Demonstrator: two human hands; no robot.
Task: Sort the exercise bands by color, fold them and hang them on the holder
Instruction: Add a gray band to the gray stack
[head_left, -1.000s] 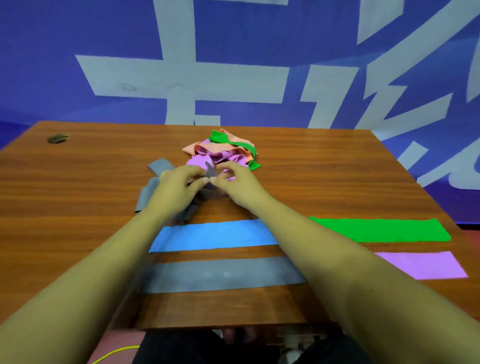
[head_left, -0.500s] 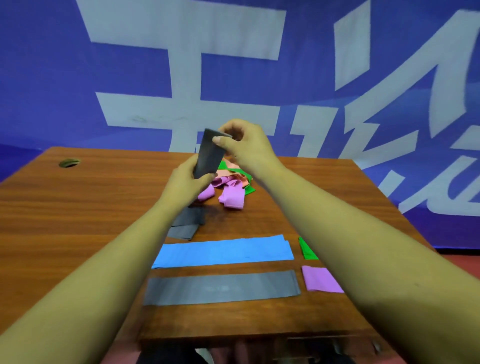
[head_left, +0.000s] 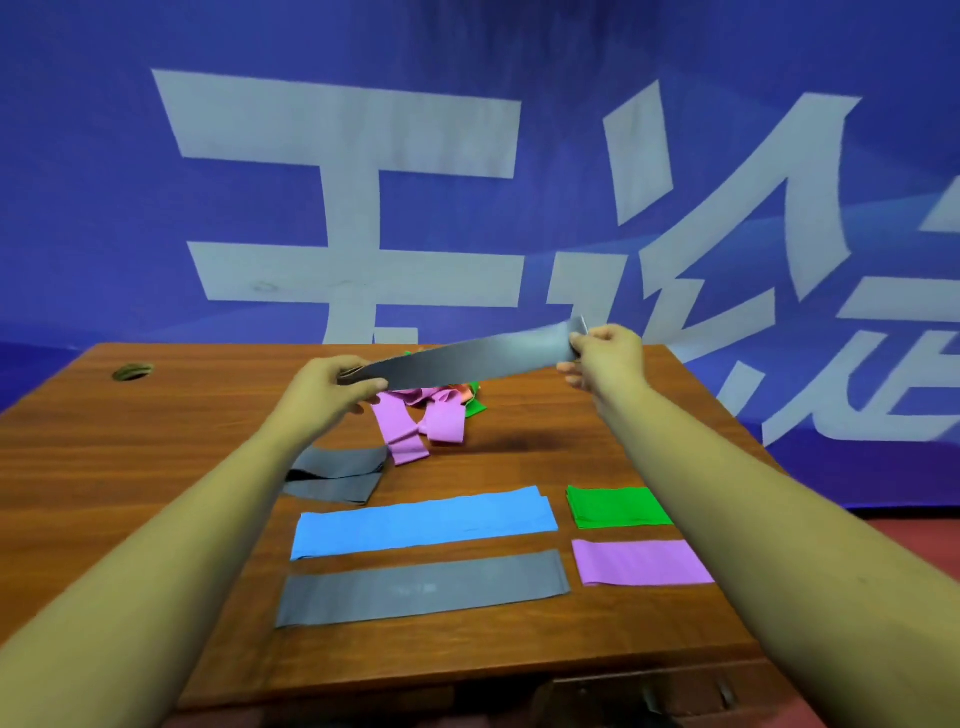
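Note:
Both hands hold one grey band (head_left: 467, 358) stretched in the air above the table. My left hand (head_left: 332, 389) pinches its left end and my right hand (head_left: 605, 358) pinches its right end, which is higher. Below it lies a tangled pile of purple bands (head_left: 415, 426) with orange and green bands behind. A crumpled grey band (head_left: 337, 475) lies under my left forearm. Laid flat near me are a blue band (head_left: 423, 522), a grey band (head_left: 421, 587), a green band (head_left: 615, 506) and a purple band (head_left: 639, 561). No holder is in view.
The wooden table (head_left: 156, 441) has a round cable hole (head_left: 132, 371) at its far left. A blue banner with large white characters (head_left: 363, 208) hangs right behind the table's far edge. The table's front edge (head_left: 467, 675) is close to my body.
The grey band, held bunched and upright between both hands, is now pulled out full length, with my right hand gone far right and my left hand lower left. The view tilted up.

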